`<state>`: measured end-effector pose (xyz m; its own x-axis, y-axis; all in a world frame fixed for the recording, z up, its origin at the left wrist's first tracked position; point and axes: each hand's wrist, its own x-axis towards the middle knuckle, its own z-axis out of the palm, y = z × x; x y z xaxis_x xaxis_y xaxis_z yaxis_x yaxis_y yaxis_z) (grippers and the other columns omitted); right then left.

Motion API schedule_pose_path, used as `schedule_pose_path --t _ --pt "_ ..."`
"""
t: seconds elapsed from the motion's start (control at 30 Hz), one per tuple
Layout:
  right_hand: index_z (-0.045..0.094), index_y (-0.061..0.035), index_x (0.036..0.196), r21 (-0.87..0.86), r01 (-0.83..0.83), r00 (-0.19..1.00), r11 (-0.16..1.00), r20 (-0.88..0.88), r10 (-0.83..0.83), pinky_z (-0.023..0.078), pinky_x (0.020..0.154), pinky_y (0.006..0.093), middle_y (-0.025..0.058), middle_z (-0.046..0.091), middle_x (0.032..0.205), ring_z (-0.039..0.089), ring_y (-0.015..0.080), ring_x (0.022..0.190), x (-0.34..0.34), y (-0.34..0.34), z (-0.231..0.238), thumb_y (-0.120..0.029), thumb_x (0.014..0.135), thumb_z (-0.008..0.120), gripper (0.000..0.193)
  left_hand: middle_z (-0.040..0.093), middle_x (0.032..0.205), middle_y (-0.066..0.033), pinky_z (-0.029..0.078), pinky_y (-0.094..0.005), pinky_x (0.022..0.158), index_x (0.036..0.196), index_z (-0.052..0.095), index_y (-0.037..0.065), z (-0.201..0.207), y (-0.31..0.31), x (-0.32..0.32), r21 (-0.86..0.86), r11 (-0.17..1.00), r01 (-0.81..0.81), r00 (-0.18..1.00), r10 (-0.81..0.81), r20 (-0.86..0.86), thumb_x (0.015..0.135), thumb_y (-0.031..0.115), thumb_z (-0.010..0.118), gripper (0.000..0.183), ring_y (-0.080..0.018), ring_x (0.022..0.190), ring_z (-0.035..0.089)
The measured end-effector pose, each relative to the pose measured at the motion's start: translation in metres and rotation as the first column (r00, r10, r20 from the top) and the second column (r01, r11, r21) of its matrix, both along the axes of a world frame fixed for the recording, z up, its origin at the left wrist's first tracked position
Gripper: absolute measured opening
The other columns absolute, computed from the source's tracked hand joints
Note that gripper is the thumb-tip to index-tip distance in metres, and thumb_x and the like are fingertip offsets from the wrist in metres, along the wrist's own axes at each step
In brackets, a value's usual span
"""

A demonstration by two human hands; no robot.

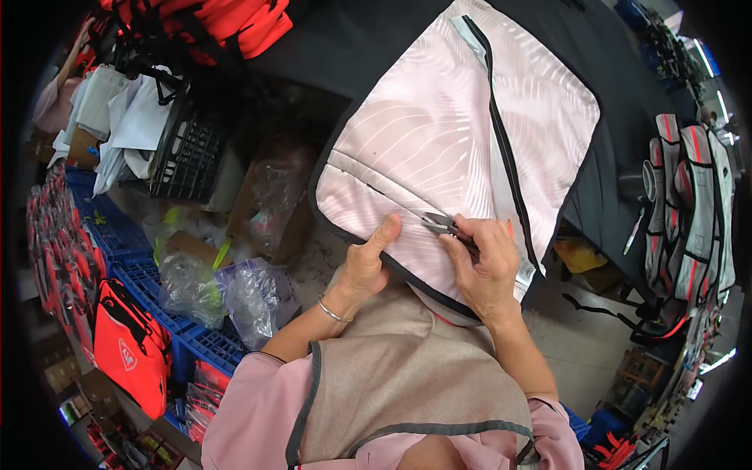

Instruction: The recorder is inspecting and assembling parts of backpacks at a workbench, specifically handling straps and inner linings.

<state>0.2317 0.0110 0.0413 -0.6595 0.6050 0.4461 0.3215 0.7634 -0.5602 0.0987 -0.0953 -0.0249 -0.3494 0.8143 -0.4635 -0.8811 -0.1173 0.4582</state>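
A flat pale pink bag piece [407, 133] with a white line pattern and black bound edges lies tilted over the dark table edge and toward my lap. A black zipper [501, 125] runs lengthwise down its right part, and a seam crosses its lower left. My left hand [366, 262] pinches the near left border, thumb on top and fingers hidden beneath. In my right hand [489, 262] is a pair of small dark thread snips [440, 222], blades pointing left just over the fabric near the seam. A small white label [526, 271] sits by the zipper's near end.
The dark table [313, 47] carries red bags [235, 27] at far left. Beside it stand a black crate [188, 153] with white sheets, blue crates [149, 290] with plastic-wrapped items, and a red bag [129, 348]. Grey bags with red trim [693, 204] stand at right.
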Motion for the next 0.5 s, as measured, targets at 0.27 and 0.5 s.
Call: schedule_pose_path --t 0.27,0.5 --pt "0.064 -0.0032 0.091 0.092 -0.013 0.998 0.996 0.065 0.007 0.043 0.060 0.0357 0.0070 0.061 0.076 0.055 0.0254 0.067 -0.0015 0.0029 -0.0006 -0.012 0.074 0.076 0.023 0.060 0.118 -0.0123 0.048 -0.0375 0.095 0.124 0.054 -0.003 0.0026 0.0009 0.0005 -0.007 1.000 -0.022 1.000 0.021 -0.019 0.088 0.024 0.071 0.049 -0.0225 0.108 0.058" --pt "0.065 -0.0047 0.090 -0.068 -0.023 0.999 0.997 -0.028 0.022 0.044 0.060 0.0355 0.0072 0.062 0.077 0.056 0.0251 0.068 -0.0017 0.0072 0.0007 -0.012 0.074 0.077 0.021 0.060 0.118 -0.0129 0.048 -0.0375 0.096 0.123 0.054 -0.003 0.0040 0.0014 -0.0012 -0.009 0.999 -0.044 0.998 0.043 -0.049 0.087 0.024 0.072 0.049 -0.0227 0.108 0.058"
